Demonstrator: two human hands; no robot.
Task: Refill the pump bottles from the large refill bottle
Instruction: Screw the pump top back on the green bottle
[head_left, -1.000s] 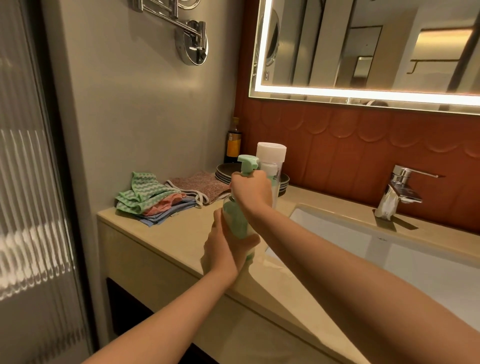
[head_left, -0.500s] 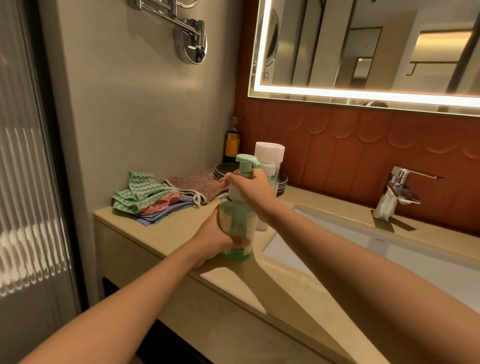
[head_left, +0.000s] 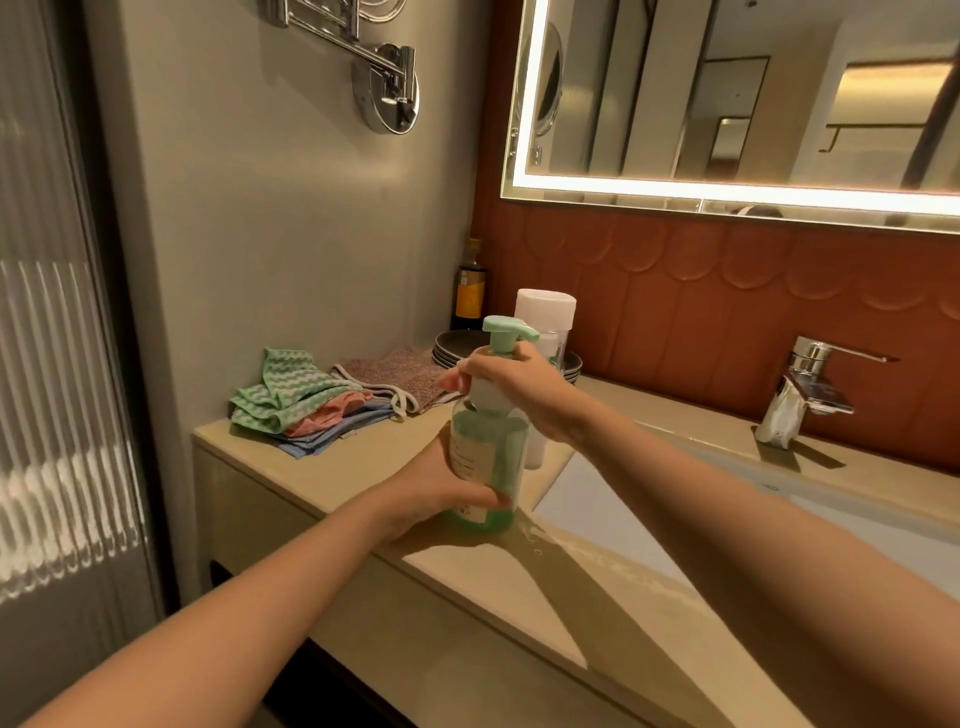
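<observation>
Against a grey wall (head_left: 260, 208) and a red tiled backsplash (head_left: 675, 291), a lit mirror (head_left: 727, 104) hangs above a beige worktop (head_left: 363, 467), with a white sink (head_left: 597, 499) sunk into it on the right. Ribbed glass (head_left: 52, 364) fills the left edge. Folded cloths (head_left: 301, 405) lie at the worktop's left end, with dark stacked plates (head_left: 452, 348) behind them and a chrome tap (head_left: 800, 389) beyond the sink. By the sink's left rim the green pump bottle (head_left: 488, 457) stands upright on the worktop. The left hand (head_left: 436, 488) grips its lower body and the right hand (head_left: 514, 389) wraps its neck under the pump head. A white-capped bottle (head_left: 545, 309) stands just behind, partly hidden, and a small dark bottle (head_left: 470, 291) sits in the corner.
</observation>
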